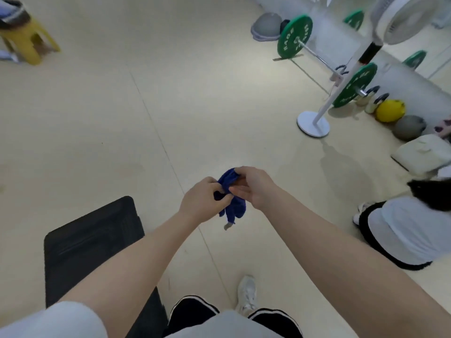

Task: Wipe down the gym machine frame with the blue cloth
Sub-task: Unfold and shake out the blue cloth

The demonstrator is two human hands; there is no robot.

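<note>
— Where's the cloth just now?

— Up in the air in front of the person, bunched between both hands over the pale floor. The left hand pinches one side of it; the right hand has its fingers curled over the top edge, gripping it there.

— How will it handle?

— Soft and light, I'd judge. It sags in folds with a tail hanging below, so it won't hold any shape by itself. Better folded into a pad and pressed flat under the palm than held by a corner.

— And the machine frame?

— Hard to say. The black padded block at lower left may be part of it, but the view doesn't settle that.
</note>
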